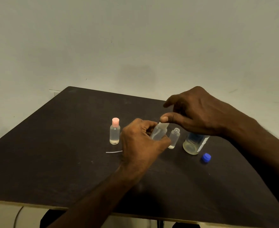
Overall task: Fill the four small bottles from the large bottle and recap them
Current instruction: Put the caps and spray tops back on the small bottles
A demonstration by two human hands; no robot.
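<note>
Hands on a small frosted bottle, mid-worktop.

Left hand [142,142] curled round small frosted bottle [158,133], tilted; right hand [196,112] arched above, thumb and fingers pinching its top, blurred. Just right: uncapped small bottle [174,138], then clear large bottle [194,144], blue cap [206,157] near it. Left: pink-capped bottle [115,131], upright. Dark matte worktop [53,145].

- Three small bottles are counted: one with a pink cap [114,131], one held clear bottle [158,132], one uncapped [174,137].
- One large bottle [194,144] is noted.
- One loose blue cap [206,157] is recorded.
- One thin white strip [113,152] is observed.
- Two hands are present: left hand [141,142], right hand [196,111].
</note>
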